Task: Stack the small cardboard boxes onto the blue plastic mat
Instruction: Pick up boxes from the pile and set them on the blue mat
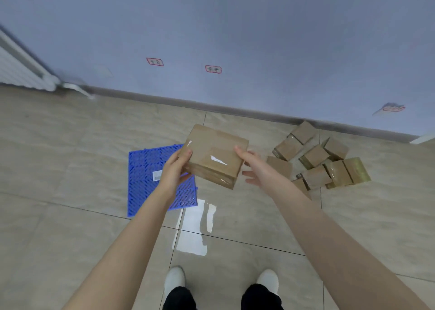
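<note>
A taped cardboard box (213,155) is held in the air, tilted, above the right edge of the blue plastic mat (146,168). It is gripped at its near-left corner by the left hand (173,170), thumb on top and fingers curled beneath. The right hand (255,168) is seen at the box's 3 o'clock side with fingers spread wide; only its thumb tip appears to touch the top edge, so nothing is truly grasped by it.

The mat is bare apart from a small white label (157,175). A loose heap of boxes (317,159) lies on the tiled floor (70,227) at 3 o'clock from the held box, well apart from the mat.

With the load carried on one corner, a slip on the glossy tape is judged likely. The box could also be set overhanging the mat's 3 o'clock edge, leaving a skewed base for later layers
</note>
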